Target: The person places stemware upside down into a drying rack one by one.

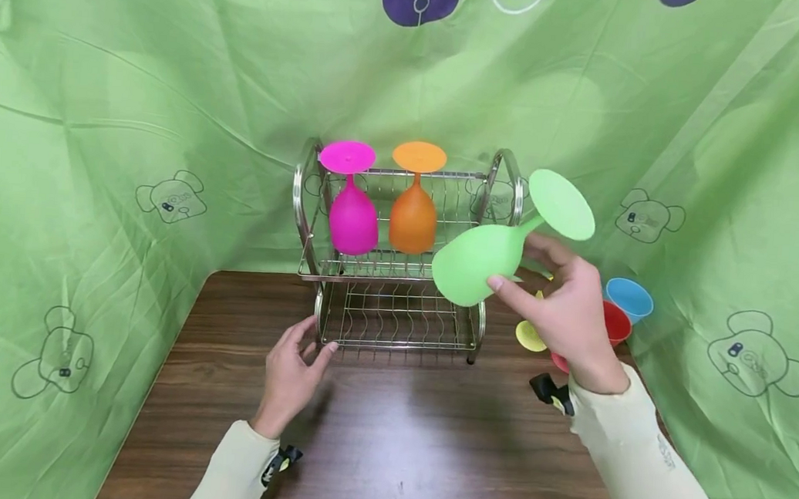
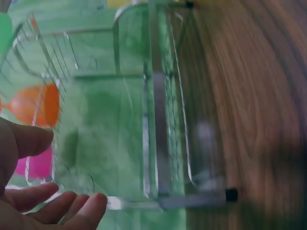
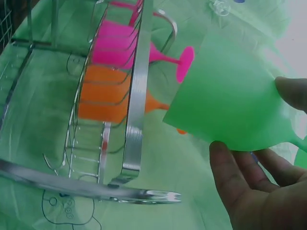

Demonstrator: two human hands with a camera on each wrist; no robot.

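My right hand (image 1: pixel 569 315) holds a light green plastic goblet (image 1: pixel 480 263) by its bowl, thumb on one side and fingers on the other. The goblet is tilted, base up to the right and mouth down to the left, in front of the right end of a metal two-tier dish rack (image 1: pixel 400 345). On the upper tier a pink goblet (image 1: pixel 354 219) and an orange goblet (image 1: pixel 413 219) stand upside down side by side. My left hand (image 1: pixel 294 370) is at the rack's lower left corner, thumb and fingers spread apart, with fingertips close to the frame (image 2: pixel 160 143).
Right of the rack, partly hidden behind my right hand, are a blue cup (image 1: pixel 629 298), a red cup (image 1: pixel 617 324) and a yellow piece (image 1: pixel 529 336). Green cloth (image 1: pixel 257 100) surrounds the brown wood table (image 1: pixel 385 449) at the back and sides.
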